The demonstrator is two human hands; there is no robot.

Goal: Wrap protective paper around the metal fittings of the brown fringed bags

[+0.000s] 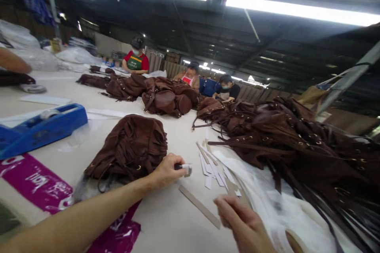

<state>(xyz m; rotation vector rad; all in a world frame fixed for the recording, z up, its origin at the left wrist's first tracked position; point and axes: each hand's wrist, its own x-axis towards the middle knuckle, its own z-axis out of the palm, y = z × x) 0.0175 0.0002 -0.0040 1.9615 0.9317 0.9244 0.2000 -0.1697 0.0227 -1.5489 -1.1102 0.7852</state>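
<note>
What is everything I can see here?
Fringed leather-look bag: one, brown, centre-left
Other bags: many, brown, behind and right
Plastic tape dispenser: one, blue, left
Lettered plastic: count unclear, magenta, lower left
Flat strips: many, white and beige, right of centre
Table: one, off-white, beneath
Tube lights: several, white, overhead
Other people: three behind; an arm, left edge
Left-hand grip: one, holding a small black-and-white object
Right-hand grip: one, lower right
</note>
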